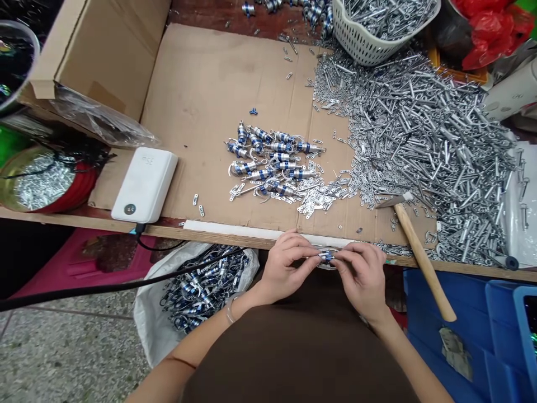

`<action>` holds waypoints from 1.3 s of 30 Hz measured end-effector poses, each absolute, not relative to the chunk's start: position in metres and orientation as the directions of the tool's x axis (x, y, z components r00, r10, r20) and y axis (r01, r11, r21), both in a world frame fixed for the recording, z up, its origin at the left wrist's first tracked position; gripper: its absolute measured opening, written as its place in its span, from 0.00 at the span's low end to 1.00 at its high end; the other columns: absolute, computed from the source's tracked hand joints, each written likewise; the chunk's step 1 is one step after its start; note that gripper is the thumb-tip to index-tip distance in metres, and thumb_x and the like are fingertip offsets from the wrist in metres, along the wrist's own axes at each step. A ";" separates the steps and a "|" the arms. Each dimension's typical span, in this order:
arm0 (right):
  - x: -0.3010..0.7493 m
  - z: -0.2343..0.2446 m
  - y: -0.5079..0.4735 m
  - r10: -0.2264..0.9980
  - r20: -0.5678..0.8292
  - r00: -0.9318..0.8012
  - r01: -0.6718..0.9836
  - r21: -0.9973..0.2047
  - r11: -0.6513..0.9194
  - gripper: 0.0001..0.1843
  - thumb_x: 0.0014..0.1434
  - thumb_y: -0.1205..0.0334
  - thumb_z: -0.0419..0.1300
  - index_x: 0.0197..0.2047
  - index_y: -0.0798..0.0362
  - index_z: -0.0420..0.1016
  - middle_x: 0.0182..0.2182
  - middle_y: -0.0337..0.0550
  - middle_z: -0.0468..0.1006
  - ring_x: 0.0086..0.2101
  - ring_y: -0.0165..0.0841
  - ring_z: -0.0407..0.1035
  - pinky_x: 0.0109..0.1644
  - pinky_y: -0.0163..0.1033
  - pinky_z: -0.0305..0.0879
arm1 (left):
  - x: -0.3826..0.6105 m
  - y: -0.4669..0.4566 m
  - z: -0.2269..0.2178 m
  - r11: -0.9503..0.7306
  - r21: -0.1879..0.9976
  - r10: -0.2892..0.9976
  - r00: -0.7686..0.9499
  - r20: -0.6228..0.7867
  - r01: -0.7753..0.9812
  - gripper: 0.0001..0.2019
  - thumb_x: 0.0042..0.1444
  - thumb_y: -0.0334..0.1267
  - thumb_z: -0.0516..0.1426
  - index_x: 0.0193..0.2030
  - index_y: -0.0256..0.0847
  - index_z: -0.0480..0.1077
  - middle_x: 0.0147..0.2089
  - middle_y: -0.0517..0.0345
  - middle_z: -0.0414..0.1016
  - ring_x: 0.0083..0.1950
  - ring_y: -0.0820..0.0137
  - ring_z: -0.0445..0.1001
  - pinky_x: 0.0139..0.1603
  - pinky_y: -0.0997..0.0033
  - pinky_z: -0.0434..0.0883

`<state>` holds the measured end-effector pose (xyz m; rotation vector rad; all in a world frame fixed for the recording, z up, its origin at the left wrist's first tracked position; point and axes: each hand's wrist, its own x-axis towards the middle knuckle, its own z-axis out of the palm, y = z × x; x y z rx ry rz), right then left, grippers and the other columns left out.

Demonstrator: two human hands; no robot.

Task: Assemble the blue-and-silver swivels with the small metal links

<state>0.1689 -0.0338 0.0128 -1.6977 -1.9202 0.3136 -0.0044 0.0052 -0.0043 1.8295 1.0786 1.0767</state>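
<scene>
Blue-and-silver piece (327, 256) is sitting pinched between the fingertips of the left hand (289, 266) and the right hand (361, 274), with both hands closing on it from either side just past the near edge of the cardboard (218, 112). The fingers are hiding most of the piece, so its exact shape cannot be told.

A heap of blue-banded assemblies (272, 159) is lying near the middle of the cardboard, running at its near right into loose silver links (319, 201). A broad spill of silver rods (423, 145) is spreading across the right of the cardboard and past it, and a wooden-handled hammer (419, 257) is resting over the near right corner, its handle reaching out past the edge. A white basket (369, 33) full of rods is standing beyond the far right corner. A white power bank (145, 184) is lying at the left edge. Below the near edge, a white sack (197, 302) is holding more blue-banded assemblies, and a blue crate (461, 336) is standing under the hammer's handle.
</scene>
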 end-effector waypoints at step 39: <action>0.177 0.004 0.072 0.969 -0.011 -0.248 0.920 -0.316 0.232 0.05 0.58 0.62 0.53 0.34 0.51 0.69 0.36 0.42 0.70 0.40 0.38 0.59 0.43 0.42 0.49 | -0.003 -0.003 -0.036 -0.798 0.207 0.586 0.649 0.485 0.566 0.11 0.59 0.40 0.52 0.45 0.37 0.69 0.41 0.57 0.75 0.50 0.66 0.67 0.65 0.44 0.33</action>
